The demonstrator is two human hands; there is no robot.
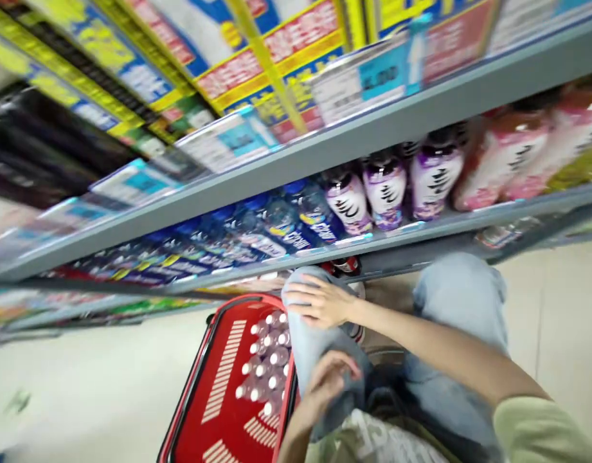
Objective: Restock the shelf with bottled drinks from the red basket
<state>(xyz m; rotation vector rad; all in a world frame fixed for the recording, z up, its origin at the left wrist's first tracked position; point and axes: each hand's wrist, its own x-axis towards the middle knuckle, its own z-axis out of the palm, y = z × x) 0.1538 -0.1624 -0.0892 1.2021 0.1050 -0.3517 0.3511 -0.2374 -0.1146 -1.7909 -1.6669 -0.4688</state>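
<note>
My right hand lies on the left knee of my light blue jeans, palm down with the fingers stretched out. Lower down, my left hand hovers near the same thigh; its fingers curl loosely and I see nothing in them. Beside that leg stands a red shopping basket with a black rim. Inside it, several small clear bottles with white caps are grouped against the side nearest my leg.
A shelf edge with price tags runs across in front of me. Blue-capped bottles and purple-labelled bottles line the lower shelf, pink-labelled bottles to their right. Yellow and blue boxes fill the shelf above. Pale floor tiles lie below.
</note>
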